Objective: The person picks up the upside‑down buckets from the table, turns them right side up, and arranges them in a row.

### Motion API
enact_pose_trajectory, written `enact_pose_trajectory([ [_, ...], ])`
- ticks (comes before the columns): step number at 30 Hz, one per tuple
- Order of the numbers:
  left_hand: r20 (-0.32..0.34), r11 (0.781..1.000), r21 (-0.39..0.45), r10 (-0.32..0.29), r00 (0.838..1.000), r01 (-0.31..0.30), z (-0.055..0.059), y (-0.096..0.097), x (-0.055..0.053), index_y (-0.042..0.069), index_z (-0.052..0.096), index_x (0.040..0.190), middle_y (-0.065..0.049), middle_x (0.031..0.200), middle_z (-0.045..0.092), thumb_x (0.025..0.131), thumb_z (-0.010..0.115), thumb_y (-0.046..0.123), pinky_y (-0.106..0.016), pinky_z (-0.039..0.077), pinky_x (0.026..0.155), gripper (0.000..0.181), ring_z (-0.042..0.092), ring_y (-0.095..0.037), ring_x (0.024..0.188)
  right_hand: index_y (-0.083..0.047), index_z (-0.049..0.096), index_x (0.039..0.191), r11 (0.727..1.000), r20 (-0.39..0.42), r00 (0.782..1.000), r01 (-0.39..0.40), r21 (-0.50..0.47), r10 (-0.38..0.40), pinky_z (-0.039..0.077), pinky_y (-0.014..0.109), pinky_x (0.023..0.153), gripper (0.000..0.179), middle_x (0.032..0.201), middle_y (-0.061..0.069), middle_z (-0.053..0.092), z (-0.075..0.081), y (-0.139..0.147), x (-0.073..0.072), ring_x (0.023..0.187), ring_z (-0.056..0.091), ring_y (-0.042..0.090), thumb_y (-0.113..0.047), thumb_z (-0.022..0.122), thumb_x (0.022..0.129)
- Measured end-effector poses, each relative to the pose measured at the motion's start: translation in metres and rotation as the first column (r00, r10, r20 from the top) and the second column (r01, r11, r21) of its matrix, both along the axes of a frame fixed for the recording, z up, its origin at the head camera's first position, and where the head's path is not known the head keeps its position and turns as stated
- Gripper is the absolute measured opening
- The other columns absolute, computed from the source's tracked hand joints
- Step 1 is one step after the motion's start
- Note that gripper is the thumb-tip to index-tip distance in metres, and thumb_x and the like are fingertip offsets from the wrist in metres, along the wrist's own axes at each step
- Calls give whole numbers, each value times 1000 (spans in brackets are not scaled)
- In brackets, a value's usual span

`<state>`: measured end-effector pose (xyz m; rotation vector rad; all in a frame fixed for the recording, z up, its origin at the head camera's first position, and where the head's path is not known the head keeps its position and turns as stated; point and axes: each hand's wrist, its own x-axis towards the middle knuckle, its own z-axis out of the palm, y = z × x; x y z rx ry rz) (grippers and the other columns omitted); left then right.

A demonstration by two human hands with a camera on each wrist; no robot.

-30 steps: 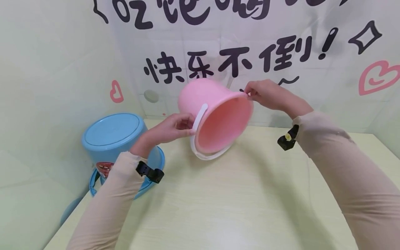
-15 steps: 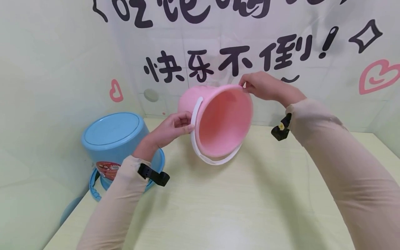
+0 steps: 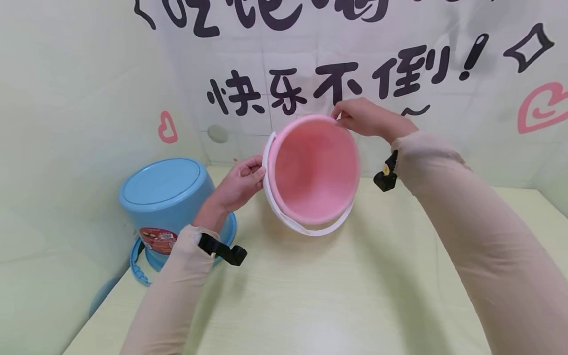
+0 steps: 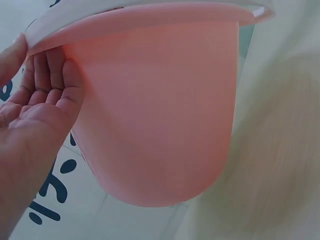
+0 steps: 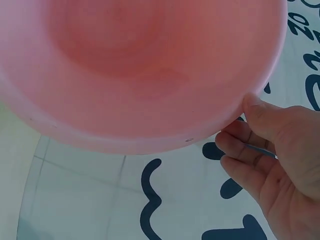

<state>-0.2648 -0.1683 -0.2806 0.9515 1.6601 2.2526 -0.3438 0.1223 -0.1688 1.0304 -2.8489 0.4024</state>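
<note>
Left hand point(image 3: 241, 183): pinches rim point(image 3: 310, 220) and white handle point(image 3: 290, 223), left of centre.
Right hand point(image 3: 361, 117): pinches rim, upper centre; spread grips presumably steady the tilt.
Pink bucket point(image 3: 343, 167): mid-frame, mouth forward, seemingly above worktop point(image 3: 310, 301).
Blue bucket point(image 3: 159, 213): left, inverted, probably for stability; red label point(image 3: 158, 240), small print illegible.
Backdrop point(image 3: 466, 118): reads "快乐不倒!"; upper line point(image 3: 279, 19) cropped.

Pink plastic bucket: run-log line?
pink plastic bucket: tilted, mouth toward head camera | left grip: holds rim at white curved handle | right grip: pinches upper rim
</note>
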Motion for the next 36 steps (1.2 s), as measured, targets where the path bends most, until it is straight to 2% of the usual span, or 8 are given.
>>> enact_pose_trajectory([
  [8,64,984,171,-51,997,40,-11,-3,-1,6,62,102,-4,85,59,94,49,10,-24,47,71,16,55,-14,77,0,61,112,996,87,994,67,-61,-61,43,37,78,22,98,16,61,-5,-3,-9,88,54,27,-6,50,93],
  [12,130,977,215,-30,991,1,-14,-2,-1,6,62,101,-5,86,59,95,48,10,-23,47,72,16,55,-14,78,0,59,115,993,135,988,91,-80,-80,44,38,79,25,101,17,61,-8,2,-9,89,57,29,-6,50,93],
  [17,208,959,280,-11,978,-49,-20,0,0,6,63,97,-5,87,59,96,46,8,-25,46,73,18,55,-14,80,-4,54,124,991,187,980,87,-98,-68,43,35,74,31,94,15,60,-16,8,-9,84,56,28,-7,51,93],
  [22,236,932,355,-17,972,-69,-25,2,-1,6,65,96,-5,89,60,98,38,7,-26,46,75,28,55,-14,82,-8,46,134,992,219,975,60,-109,-35,40,30,64,41,76,12,56,-22,14,-9,71,49,23,-8,50,93],
  [25,248,913,399,-25,968,-79,-27,3,-1,6,65,95,-5,88,61,99,33,7,-26,46,75,32,56,-14,83,-10,41,138,991,259,966,58,-124,-24,42,31,67,45,79,13,58,-24,17,-7,73,51,23,-8,49,94],
  [28,272,889,448,-39,962,-91,-28,3,-1,4,66,93,-5,87,62,99,34,8,-26,47,75,33,57,-15,82,-11,36,141,983,338,941,76,-166,-16,46,32,74,48,85,14,58,-27,20,-6,78,54,23,-8,48,94],
  [32,319,856,503,-56,946,-119,-30,4,-2,3,67,90,-6,85,65,98,39,10,-27,48,75,29,59,-15,81,-12,32,142,956,474,881,136,-261,4,49,31,79,49,88,12,61,-32,25,-6,78,59,18,-9,47,96],
  [36,360,826,546,-80,929,-140,-30,6,-3,2,67,90,-7,86,66,99,34,11,-28,47,76,35,60,-16,82,-14,31,143,928,554,832,184,-324,29,51,33,80,49,95,14,64,-36,30,-3,81,63,18,-12,47,96],
])
